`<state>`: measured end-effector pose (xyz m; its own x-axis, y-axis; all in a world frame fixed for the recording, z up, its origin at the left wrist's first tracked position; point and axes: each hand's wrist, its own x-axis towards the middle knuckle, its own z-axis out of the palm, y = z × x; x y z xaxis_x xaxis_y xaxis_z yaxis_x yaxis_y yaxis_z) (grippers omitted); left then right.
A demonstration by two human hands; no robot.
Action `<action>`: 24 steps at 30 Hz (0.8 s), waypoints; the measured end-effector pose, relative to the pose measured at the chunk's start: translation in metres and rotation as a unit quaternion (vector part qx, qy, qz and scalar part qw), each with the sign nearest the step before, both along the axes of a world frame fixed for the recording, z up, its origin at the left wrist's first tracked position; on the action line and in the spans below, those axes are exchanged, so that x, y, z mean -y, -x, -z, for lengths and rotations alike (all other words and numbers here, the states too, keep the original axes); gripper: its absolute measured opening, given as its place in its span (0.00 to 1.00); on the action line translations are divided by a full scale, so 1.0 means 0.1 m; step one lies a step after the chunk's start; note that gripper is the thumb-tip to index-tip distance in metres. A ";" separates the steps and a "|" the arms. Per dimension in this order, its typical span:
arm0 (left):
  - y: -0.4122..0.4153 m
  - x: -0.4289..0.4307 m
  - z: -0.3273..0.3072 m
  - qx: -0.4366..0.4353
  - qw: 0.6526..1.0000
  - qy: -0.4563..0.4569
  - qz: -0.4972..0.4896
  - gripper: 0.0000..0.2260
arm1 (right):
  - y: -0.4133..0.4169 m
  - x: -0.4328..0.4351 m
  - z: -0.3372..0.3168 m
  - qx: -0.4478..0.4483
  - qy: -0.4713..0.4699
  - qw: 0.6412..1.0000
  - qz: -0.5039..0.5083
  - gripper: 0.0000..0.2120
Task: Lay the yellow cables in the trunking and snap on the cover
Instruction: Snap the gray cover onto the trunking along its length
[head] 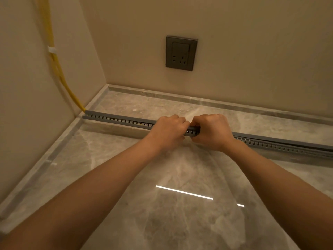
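A long grey slotted trunking [119, 120] lies on the marble floor, running from the left wall to the right edge of the view. Yellow cables [54, 64] come down the left wall and enter the trunking's left end. A grey cover [281, 144] sits on the trunking's right part; its left end lies under my right hand. My left hand [169, 131] and my right hand [213, 131] sit side by side at the middle, fingers curled over the trunking's top. Whatever lies inside the trunking beneath my hands is hidden.
A dark grey wall socket [181, 53] is on the far wall above the trunking. A white clip [51, 50] holds the cables to the left wall. A grey marble skirting [180, 98] borders the floor [171, 177] along both walls.
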<state>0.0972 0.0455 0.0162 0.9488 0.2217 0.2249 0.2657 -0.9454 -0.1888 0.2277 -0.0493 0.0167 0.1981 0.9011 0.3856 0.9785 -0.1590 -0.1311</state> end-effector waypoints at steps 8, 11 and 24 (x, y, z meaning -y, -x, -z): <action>-0.07 0.06 0.04 0.048 0.999 0.022 -0.008 0.12 | 0.01 0.10 0.13 -0.011 -0.075 0.997 -0.017 0.06; -0.08 0.05 0.03 0.049 0.999 0.018 -0.003 0.12 | -0.01 0.17 0.17 0.013 -0.081 0.996 -0.038 0.10; -0.11 -0.03 0.04 0.070 0.997 0.046 0.006 0.10 | -0.24 0.46 0.20 0.043 -0.082 0.996 0.005 0.14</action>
